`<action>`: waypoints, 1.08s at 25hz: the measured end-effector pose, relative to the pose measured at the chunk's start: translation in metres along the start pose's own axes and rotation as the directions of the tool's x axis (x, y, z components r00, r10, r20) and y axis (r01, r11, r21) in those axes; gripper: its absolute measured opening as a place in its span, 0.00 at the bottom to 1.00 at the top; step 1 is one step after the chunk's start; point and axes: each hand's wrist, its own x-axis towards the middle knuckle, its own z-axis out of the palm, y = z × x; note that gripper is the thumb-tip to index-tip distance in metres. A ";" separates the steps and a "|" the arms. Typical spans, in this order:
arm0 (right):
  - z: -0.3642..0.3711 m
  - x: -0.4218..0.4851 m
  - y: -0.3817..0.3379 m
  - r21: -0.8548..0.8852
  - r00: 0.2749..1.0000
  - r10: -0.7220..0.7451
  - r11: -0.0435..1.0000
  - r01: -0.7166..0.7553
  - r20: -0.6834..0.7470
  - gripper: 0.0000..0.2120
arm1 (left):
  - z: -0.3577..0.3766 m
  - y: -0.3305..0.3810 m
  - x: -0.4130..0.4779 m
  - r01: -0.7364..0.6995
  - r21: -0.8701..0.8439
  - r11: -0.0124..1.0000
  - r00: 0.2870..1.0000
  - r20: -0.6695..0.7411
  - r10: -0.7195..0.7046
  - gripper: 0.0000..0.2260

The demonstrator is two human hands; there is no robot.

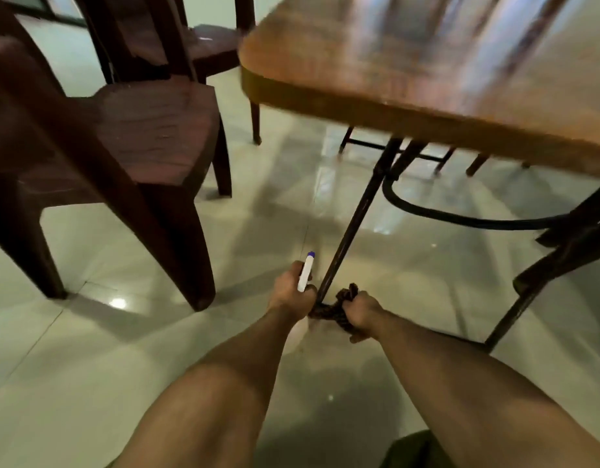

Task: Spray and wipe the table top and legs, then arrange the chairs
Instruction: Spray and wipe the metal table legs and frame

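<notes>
While left hand (pixel 293 293) grips white blue-tipped spray bottle (pixel 306 271), right hand (pixel 363 315) clenches dark brown cloth (pixel 339 304) round thin black metal table leg (pixel 356 219), near floor (pixel 123 349). Leg-wiping step; next probably: draw cloth upward.

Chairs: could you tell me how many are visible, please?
2: a near chair at left, a far chair behind it. Chair legs beyond the table suggest more, hidden.

Floor tiles (pixel 89 349): pale, glossy, with glare spots. Dark green patch (pixel 410 450) at floor's near edge, possibly fabric; blurred.
</notes>
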 end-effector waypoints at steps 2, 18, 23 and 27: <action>-0.001 0.025 0.009 0.176 0.999 0.027 0.984 -0.022 -0.023 0.16 | 0.019 -0.007 0.023 -0.023 -0.105 0.994 0.998 -0.057 0.017 0.08; -0.096 0.073 -0.085 0.955 0.897 -0.406 0.154 0.255 -0.174 0.22 | 0.035 0.077 0.084 -0.473 -0.296 0.830 0.881 -0.191 0.434 0.11; -0.109 0.066 -0.080 0.851 0.834 -0.528 0.354 0.388 -0.161 0.28 | 0.035 0.080 0.088 -0.519 -0.320 0.793 0.854 -0.225 0.469 0.13; -0.110 0.064 -0.085 0.877 0.848 -0.487 0.290 0.384 -0.210 0.27 | 0.036 0.073 0.086 -0.481 -0.257 0.838 0.876 -0.192 0.443 0.12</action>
